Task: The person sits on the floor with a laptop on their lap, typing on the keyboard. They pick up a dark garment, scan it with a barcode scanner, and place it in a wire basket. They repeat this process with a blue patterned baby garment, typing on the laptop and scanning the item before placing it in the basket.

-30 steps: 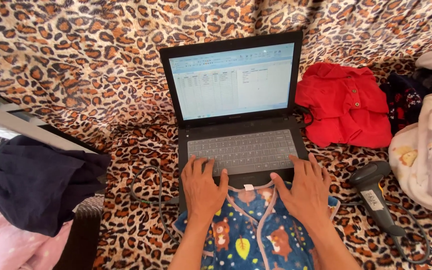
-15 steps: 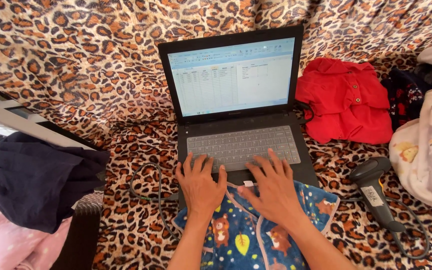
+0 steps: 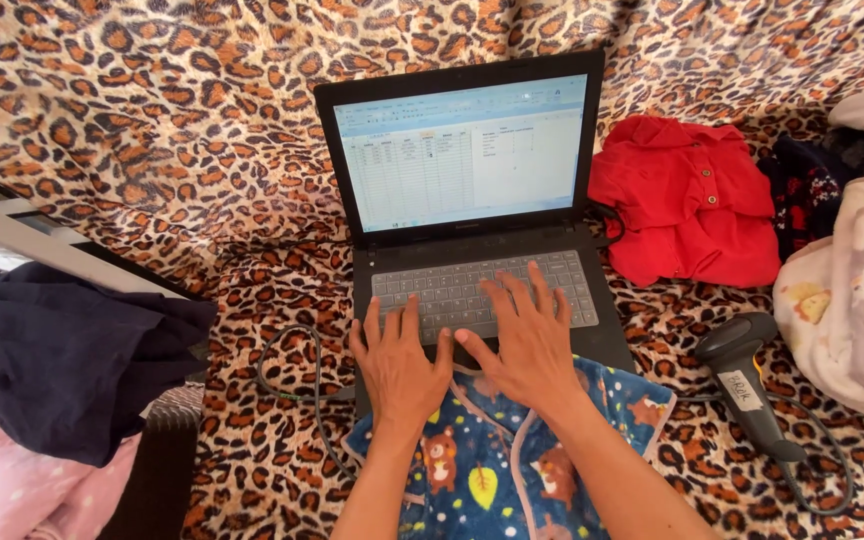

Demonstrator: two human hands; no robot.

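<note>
Your left hand [image 3: 399, 362] lies flat on the open black laptop [image 3: 472, 225], fingers spread, holding nothing, at the keyboard's lower left edge. Your right hand [image 3: 527, 340] rests beside it with open fingers on the keys. The laptop sits on a leopard-print cover [image 3: 142, 120]. A blue animal-print garment [image 3: 497, 465] lies under your wrists; a handheld scanner [image 3: 747, 385] lies to the right.
</note>
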